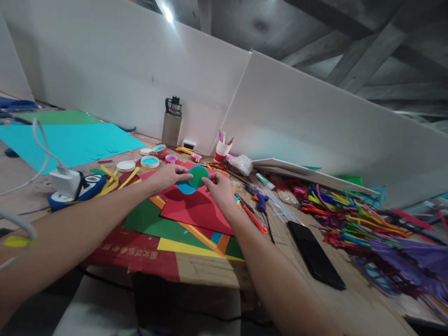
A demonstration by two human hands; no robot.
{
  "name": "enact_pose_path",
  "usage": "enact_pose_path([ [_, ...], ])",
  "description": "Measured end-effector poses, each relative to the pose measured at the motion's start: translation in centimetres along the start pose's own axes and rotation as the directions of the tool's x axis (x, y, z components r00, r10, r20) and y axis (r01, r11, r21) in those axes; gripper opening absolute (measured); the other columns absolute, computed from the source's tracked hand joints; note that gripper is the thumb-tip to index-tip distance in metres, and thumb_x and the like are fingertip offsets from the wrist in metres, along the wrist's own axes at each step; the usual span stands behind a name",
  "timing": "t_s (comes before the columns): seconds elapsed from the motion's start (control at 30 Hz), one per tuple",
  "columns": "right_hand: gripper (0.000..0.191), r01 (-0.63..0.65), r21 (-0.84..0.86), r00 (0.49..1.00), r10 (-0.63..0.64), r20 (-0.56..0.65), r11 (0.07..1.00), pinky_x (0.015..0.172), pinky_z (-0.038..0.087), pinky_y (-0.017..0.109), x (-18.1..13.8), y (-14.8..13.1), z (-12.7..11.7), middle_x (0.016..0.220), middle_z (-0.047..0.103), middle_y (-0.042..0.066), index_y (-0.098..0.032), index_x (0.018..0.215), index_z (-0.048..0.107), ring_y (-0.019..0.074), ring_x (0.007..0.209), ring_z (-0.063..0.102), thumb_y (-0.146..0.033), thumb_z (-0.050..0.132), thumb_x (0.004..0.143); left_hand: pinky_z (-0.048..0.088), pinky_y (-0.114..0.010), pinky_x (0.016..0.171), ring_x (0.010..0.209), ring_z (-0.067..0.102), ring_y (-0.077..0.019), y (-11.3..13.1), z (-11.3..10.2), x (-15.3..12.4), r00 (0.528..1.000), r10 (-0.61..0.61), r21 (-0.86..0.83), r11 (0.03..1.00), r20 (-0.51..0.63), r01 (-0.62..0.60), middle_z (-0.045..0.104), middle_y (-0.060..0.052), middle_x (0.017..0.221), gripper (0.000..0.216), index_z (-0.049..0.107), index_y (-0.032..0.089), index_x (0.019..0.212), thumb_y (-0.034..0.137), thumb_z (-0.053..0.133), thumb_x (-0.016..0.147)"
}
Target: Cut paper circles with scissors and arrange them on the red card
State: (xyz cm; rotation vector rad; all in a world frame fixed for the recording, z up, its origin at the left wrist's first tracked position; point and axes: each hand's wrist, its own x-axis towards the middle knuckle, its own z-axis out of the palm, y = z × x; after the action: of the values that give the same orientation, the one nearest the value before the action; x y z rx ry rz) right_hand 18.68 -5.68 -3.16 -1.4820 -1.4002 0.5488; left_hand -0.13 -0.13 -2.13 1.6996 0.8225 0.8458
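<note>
Both my hands meet over a stack of coloured paper sheets [182,219] on the wooden table [210,270]. My left hand [170,176] and my right hand [220,187] pinch a green paper circle [198,175] from either side. Under it lies a blue paper circle [185,188], partly covered, resting on a red sheet [196,207]. I cannot tell whether the green circle touches the blue one.
A black phone [315,254], an orange cutter [255,218] and a blue glue gun [258,198] lie to the right, beyond them a heap of pipe cleaners [343,217]. Tape rolls [150,161], a pen cup [222,149] and a grey bottle [172,122] stand behind. A charger [66,182] sits left.
</note>
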Motion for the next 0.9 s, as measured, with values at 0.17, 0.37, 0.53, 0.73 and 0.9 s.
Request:
enact_pose_path([
  [0.17, 0.024, -0.009, 0.006, 1.0, 0.009, 0.019, 1.0, 0.051, 0.04, 0.025, 0.0, 0.1, -0.1, 0.056, 0.059, -0.002, -0.019, 0.073, 0.057, 0.0138, 0.053, 0.056, -0.042, 0.062, 0.078, 0.047, -0.026, 0.061, 0.061, 0.056, -0.0133, -0.2, 0.1, 0.1, 1.0, -0.01, -0.041, 0.999, -0.001, 0.01, 0.066, -0.002, 0.068, 0.031, 0.07, 0.017, 0.071, 0.047, 0.075, 0.068],
  [0.37, 0.024, -0.029, 0.045, 0.999, 0.027, 0.046, 0.999, 0.049, 0.039, 0.023, 0.2, 0.4, -0.1, 0.054, 0.059, -0.003, -0.019, 0.074, 0.057, 0.0129, 0.05, 0.056, -0.043, 0.06, 0.078, 0.049, -0.027, 0.066, 0.064, 0.06, -0.0141, -0.5, 0.1, 0.3, 0.999, -0.034, -0.18, 0.983, 0.036, 0.04, 0.07, -0.004, 0.074, 0.031, 0.072, 0.017, 0.071, 0.047, 0.076, 0.069],
  [0.53, 0.024, -0.028, 0.09, 0.999, 0.025, 0.034, 0.996, 0.05, 0.041, 0.022, 0.5, 1.0, -0.1, 0.057, 0.058, -0.003, -0.019, 0.073, 0.058, 0.0122, 0.052, 0.057, -0.043, 0.06, 0.077, 0.048, -0.027, 0.063, 0.062, 0.061, -0.0149, -0.5, 0.1, 0.3, 0.999, -0.032, -0.176, 0.984, 0.014, 0.034, 0.07, -0.005, 0.07, 0.03, 0.072, 0.016, 0.069, 0.046, 0.075, 0.07],
  [0.73, 0.025, -0.037, 0.094, 0.999, 0.036, 0.005, 0.995, 0.049, 0.041, 0.022, 0.5, 1.0, -0.2, 0.057, 0.059, -0.003, -0.019, 0.071, 0.057, 0.0116, 0.052, 0.055, -0.043, 0.061, 0.077, 0.049, -0.028, 0.064, 0.063, 0.062, -0.0156, -0.3, 0.2, 0.2, 0.998, -0.052, -0.196, 0.98, -0.036, 0.044, 0.072, -0.006, 0.073, 0.033, 0.072, 0.015, 0.071, 0.047, 0.077, 0.068],
  [0.9, 0.028, -0.053, 0.086, 0.998, 0.05, 0.031, 0.995, 0.047, 0.038, 0.023, 0.1, 0.4, 0.0, 0.053, 0.056, -0.004, -0.02, 0.067, 0.055, 0.0121, 0.05, 0.052, -0.045, 0.062, 0.075, 0.047, -0.026, 0.06, 0.06, 0.059, -0.0143, -0.2, 0.1, 0.2, 0.991, -0.066, -0.144, 0.988, -0.117, 0.049, 0.071, -0.005, 0.068, 0.031, 0.071, 0.015, 0.07, 0.046, 0.074, 0.071],
])
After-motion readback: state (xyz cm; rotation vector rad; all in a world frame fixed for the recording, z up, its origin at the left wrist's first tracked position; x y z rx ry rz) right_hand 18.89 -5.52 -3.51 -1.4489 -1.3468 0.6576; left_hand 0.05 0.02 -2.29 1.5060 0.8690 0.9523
